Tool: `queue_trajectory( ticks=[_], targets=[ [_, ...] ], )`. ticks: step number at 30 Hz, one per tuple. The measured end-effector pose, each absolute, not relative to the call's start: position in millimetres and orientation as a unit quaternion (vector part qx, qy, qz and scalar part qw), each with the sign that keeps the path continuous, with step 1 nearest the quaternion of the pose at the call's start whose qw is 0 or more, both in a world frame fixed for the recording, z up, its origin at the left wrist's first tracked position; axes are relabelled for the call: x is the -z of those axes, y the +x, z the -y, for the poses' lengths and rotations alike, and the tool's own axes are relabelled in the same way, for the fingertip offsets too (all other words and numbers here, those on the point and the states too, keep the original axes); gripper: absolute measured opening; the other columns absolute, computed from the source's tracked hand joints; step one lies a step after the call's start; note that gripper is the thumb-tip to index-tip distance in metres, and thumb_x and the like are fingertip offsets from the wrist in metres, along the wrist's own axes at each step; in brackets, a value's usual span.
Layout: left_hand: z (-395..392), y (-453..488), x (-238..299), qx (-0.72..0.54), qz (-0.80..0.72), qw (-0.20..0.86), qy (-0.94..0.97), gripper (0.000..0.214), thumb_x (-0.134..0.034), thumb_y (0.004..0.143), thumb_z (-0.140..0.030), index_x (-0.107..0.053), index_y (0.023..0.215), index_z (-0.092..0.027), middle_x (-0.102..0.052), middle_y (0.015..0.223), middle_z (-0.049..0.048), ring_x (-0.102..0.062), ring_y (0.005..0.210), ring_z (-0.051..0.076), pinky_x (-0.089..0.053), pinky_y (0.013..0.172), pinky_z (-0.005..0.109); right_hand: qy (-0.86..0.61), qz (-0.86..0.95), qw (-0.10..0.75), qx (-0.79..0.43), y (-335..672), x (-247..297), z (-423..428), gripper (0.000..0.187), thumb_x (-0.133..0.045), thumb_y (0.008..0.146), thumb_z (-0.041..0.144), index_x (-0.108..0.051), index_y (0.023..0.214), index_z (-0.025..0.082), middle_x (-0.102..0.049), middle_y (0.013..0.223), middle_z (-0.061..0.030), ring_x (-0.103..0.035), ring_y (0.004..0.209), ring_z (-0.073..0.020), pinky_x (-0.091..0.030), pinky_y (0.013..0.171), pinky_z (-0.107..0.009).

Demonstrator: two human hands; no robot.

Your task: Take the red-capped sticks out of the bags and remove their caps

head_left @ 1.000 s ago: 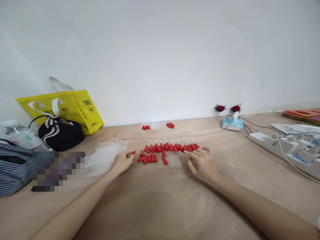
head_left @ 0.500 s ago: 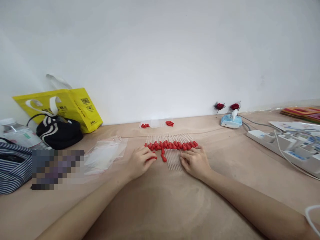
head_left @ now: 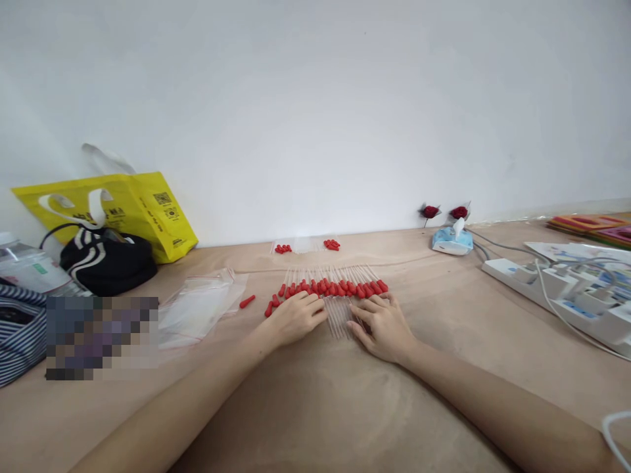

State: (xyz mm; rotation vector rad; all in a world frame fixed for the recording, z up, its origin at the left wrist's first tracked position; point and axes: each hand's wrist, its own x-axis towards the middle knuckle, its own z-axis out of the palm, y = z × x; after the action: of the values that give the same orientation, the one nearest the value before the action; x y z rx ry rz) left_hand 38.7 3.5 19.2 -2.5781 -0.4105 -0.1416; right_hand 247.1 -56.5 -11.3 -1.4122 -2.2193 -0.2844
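Observation:
A row of thin clear glass tubes with red rubber caps (head_left: 340, 287) lies on the tan table (head_left: 315, 407) in front of me. Bare clear tubes (head_left: 338, 314) lie just below the row, between my hands. My left hand (head_left: 296, 317) rests palm down on loose red caps, fingers curled over them at the row's left end. My right hand (head_left: 382, 324) lies flat with fingers spread beside the bare tubes. One loose red cap (head_left: 247, 301) lies apart at the left, a few more (head_left: 271, 306) beside my left hand.
Clear zip bags (head_left: 197, 309) lie left of my hands. A yellow bag (head_left: 128, 210), a black bag (head_left: 106, 263) and a striped pouch (head_left: 20, 335) stand at the far left. Small bags of red caps (head_left: 305, 247) lie near the wall. A tissue pack (head_left: 451, 240) and power strips (head_left: 566, 292) are at the right.
My left hand moved from the far left onto the loose caps and then right to the bare tubes. One cap now lies alone at the left. My right hand slid down and left.

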Motion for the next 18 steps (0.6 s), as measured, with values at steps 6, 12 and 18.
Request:
queue_trajectory(
  ticks=[6,12,18],
  targets=[
    [2.4,19.1,-29.3,0.185,0.289,0.092,-0.935,0.021,-0.034,0.086,-0.02,-0.054,0.093,-0.017,-0.061,0.093,0.0063,-0.055,0.086,0.017,-0.042,0.078,0.029,-0.51,0.818,0.25,0.093,247.9,9.7,58.1,0.03,-0.044,0.083,0.042,-0.059,0.098,0.022,-0.063,0.084,-0.0048,-0.051,0.082,-0.0188,-0.025,0.082,-0.037],
    [-22.5,-38.2,-50.8,0.138,0.639,-0.046,-0.755,0.017,-0.047,0.075,-0.032,-0.056,0.076,-0.018,-0.065,0.07,0.002,-0.059,0.068,0.018,-0.041,0.061,0.025,-0.52,0.816,0.241,0.072,248.2,8.9,58.4,0.032,-0.043,0.082,0.045,-0.06,0.097,0.022,-0.062,0.085,-0.0055,-0.05,0.083,-0.0192,-0.026,0.08,-0.036],
    [-33.7,-44.7,-40.2,0.107,0.64,-0.089,-0.756,0.026,-0.049,0.071,-0.043,-0.061,0.069,-0.02,-0.064,0.059,0.0,-0.059,0.063,0.017,-0.038,0.057,0.023,-0.526,0.813,0.243,0.055,246.4,8.0,58.9,0.035,-0.043,0.081,0.049,-0.06,0.096,0.022,-0.06,0.084,-0.0048,-0.051,0.081,-0.0183,-0.027,0.076,-0.034]
  ],
)
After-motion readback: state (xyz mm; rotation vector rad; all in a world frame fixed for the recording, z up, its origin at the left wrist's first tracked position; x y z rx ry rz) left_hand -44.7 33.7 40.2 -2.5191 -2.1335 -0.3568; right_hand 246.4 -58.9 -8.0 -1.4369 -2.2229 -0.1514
